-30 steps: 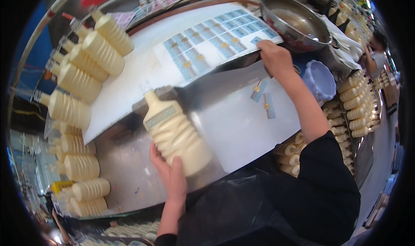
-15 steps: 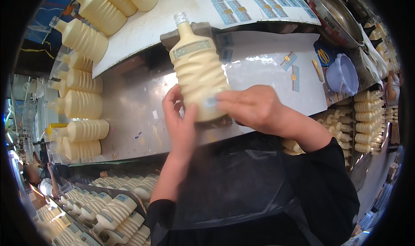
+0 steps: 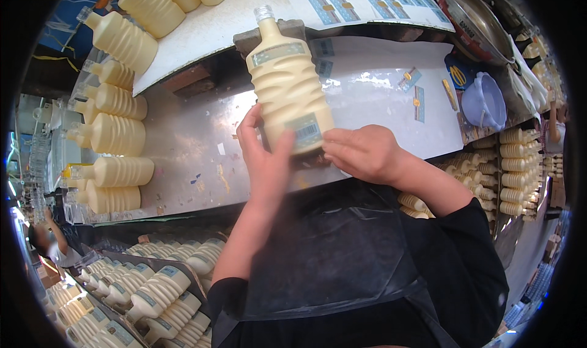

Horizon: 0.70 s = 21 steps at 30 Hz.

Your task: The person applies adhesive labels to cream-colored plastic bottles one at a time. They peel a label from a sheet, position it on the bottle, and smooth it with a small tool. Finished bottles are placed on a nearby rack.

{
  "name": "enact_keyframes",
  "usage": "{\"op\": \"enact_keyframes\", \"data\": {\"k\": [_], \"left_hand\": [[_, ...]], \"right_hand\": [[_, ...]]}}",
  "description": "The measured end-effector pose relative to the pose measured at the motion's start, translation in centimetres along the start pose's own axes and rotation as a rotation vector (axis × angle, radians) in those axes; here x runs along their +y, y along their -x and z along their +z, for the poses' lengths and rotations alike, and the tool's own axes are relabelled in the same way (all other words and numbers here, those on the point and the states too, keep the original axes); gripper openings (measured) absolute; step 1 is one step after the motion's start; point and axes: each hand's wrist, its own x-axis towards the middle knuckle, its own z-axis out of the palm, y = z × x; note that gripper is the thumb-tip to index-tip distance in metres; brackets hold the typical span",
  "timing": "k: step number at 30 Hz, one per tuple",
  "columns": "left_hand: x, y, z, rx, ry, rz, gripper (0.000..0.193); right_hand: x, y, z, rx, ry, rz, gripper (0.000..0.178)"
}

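Observation:
A cream ribbed plastic bottle [image 3: 286, 85] with a clear cap lies on the shiny metal table [image 3: 183, 158], its neck pointing away from me. My left hand [image 3: 264, 158] grips its lower left side. My right hand [image 3: 361, 152] holds the bottom right corner, with fingertips beside a small pale label with a barcode [image 3: 304, 132] on the bottle. A second pale label [image 3: 278, 53] sits near the bottle's shoulder.
Several unlabelled cream bottles [image 3: 116, 134] lie at the table's left and top. A label sheet [image 3: 361, 0] rests on a white board [image 3: 208, 30]. Loose stickers [image 3: 416, 97], a lilac tub [image 3: 483, 103] and a metal bowl [image 3: 471, 18] are right. Labelled bottles [image 3: 153, 287] fill a crate below.
My right hand came back from the label sheet to the bottle. The bottle now shows a barcode label at its lower end, and my right hand has slid to the bottom right corner.

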Motion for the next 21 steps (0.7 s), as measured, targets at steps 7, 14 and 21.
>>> {"op": "enact_keyframes", "data": {"k": [7,14,21], "left_hand": [[-1.8,0.3,0.3,0.015,0.055,0.061,0.073],[-1.1,0.3,0.7,0.013,0.01,0.038,0.079],[-0.1,0.3,0.6,-0.007,0.139,-0.021,0.082]], "right_hand": [[-0.1,-2.0,1.7,-0.084,-0.592,1.043,0.064],[0.7,-1.7,3.1,-0.137,-0.726,1.148,0.066],[0.6,-1.7,2.8,-0.133,-0.781,1.166,0.067]]}}
